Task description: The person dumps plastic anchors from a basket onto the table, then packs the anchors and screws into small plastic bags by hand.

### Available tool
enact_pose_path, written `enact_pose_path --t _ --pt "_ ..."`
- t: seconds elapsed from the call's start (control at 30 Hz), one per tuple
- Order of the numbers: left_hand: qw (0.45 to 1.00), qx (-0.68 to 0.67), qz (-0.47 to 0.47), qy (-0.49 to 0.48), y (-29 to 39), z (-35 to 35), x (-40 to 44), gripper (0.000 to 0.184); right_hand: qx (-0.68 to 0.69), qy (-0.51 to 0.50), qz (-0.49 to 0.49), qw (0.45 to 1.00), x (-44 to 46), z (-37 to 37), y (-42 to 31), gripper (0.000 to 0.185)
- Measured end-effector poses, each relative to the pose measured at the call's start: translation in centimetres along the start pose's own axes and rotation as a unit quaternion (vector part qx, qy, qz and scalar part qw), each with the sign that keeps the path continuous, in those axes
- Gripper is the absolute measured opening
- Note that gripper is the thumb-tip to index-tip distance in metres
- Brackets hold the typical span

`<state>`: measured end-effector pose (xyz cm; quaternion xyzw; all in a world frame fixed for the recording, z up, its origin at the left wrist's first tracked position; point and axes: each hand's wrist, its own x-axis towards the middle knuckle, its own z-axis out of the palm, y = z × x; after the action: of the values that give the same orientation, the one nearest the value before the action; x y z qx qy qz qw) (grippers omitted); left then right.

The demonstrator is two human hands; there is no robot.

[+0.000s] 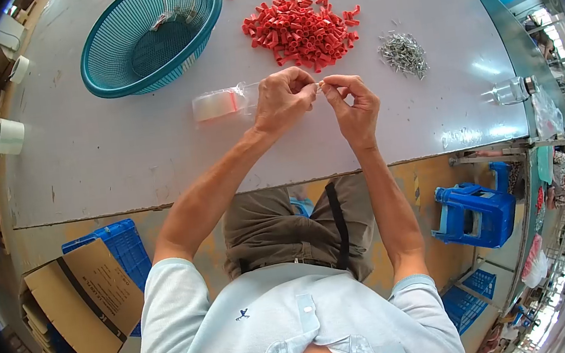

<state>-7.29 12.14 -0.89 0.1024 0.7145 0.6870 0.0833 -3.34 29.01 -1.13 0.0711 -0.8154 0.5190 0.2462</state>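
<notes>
My left hand [282, 101] and my right hand [357, 106] meet over the table, both closed, thumbs and fingertips pinched together. Between the fingertips is a small pale bit, too small to name. Beside my left hand lies a stack of small clear plastic bags [217, 105] with a red line near one end. Just beyond the hands spreads a heap of red plastic caps [302, 31], short and tube-like. To the right of it is a smaller pile of silvery metal pins or screws [404, 53], too fine to tell which.
A teal plastic basket [109, 91] with some clear packets inside stands at the back left. A glass jar [511, 91] lies near the table's right edge. Tape rolls [9, 136] sit at the left. Below are a cardboard box [94, 295] and a blue stool [475, 214].
</notes>
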Motion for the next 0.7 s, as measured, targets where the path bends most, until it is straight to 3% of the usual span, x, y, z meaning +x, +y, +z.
enact_pose_path --t 0.3,0.6,0.7 --pt "0.996 -0.053 -0.049 -0.055 0.3 -0.3 -0.1 0.014 -0.094 0.007 -0.116 0.989 0.1 -0.5 -0.2 0.014" --pt "0.997 -0.045 -0.044 -0.047 0.3 -0.1 -0.2 0.014 -0.034 0.013 -0.047 0.998 -0.2 -0.5 -0.1 0.015" --pt "0.996 -0.048 -0.045 -0.055 0.3 -0.2 -0.2 0.014 -0.110 -0.012 -0.113 0.987 0.2 -1.2 -0.6 0.015"
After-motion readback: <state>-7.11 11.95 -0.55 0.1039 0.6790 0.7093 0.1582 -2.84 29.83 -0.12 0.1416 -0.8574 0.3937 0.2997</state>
